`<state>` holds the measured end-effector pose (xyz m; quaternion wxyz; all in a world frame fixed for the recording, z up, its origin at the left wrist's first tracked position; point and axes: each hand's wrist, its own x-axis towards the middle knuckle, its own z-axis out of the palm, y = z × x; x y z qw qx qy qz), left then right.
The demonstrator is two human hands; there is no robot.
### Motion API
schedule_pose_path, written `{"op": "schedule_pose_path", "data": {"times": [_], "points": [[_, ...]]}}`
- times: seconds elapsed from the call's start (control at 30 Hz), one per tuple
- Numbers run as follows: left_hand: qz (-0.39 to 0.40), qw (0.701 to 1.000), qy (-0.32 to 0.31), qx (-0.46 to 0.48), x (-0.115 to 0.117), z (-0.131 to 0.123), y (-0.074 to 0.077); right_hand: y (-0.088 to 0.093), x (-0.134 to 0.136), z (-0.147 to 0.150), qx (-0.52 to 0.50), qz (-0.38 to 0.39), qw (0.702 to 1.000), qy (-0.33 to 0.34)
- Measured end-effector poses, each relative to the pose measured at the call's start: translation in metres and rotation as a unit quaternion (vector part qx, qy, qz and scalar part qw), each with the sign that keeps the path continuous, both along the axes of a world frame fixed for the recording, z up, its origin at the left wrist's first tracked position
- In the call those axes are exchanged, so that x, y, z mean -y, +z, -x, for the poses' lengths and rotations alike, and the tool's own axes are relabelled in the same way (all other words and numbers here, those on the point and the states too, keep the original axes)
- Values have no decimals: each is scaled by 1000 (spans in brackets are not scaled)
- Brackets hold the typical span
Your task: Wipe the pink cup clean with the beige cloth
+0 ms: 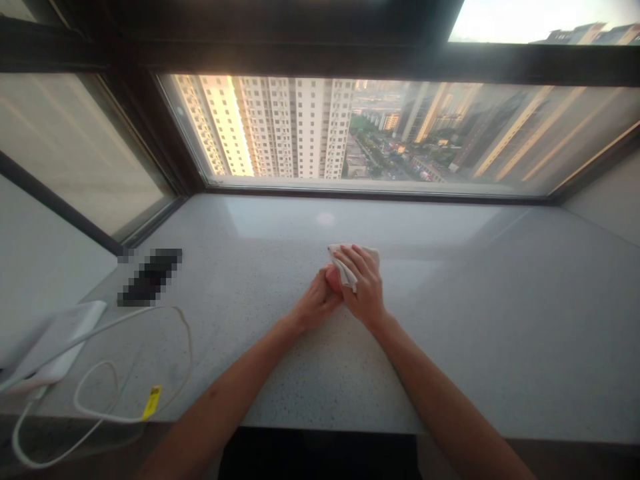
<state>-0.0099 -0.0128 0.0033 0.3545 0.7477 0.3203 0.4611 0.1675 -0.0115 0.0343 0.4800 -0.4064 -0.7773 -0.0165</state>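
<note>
My left hand (318, 301) is closed around a rounded pinkish-red object (333, 279), mostly covered by my fingers, so its kind cannot be told. From the right, my right hand (367, 288) presses a white tissue or cloth (349, 276) against that object. Part of the white sheet sticks out beyond the fingertips. Both hands meet just above the middle of the pale speckled windowsill (280, 253), touching or nearly touching each other.
A white flat device (75, 340) with a looping white cable (187, 333) lies at the left, the cable carrying a yellow tag (152, 403). Behind it is a dark blurred-out item (150, 277). A dark-framed window (350, 193) borders the sill's far side.
</note>
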Motion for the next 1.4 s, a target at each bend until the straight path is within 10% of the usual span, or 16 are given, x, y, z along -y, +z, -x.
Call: {"op": "schedule_pose_path", "data": {"times": [0.2,0.33,0.5,0.73,0.97,1.2,1.4], "points": [[11,997,74,14,5,2,5,10,9,9,83,-10,995,57],[31,994,109,-3,7,1,12,5,1,9,-40,65,995,58],[25,995,98,-11,8,2,20,-9,-14,3,-321,322,889,-58],[37,996,86,3,9,2,16,3,3,7,-99,79,989,78],[29,996,85,-7,9,1,20,-12,-8,6,-306,233,923,-19],[44,994,95,10,7,1,11,1,9,13,3,18,996,87],[28,996,88,-1,9,1,22,-13,-6,10,-247,152,956,-46]]}}
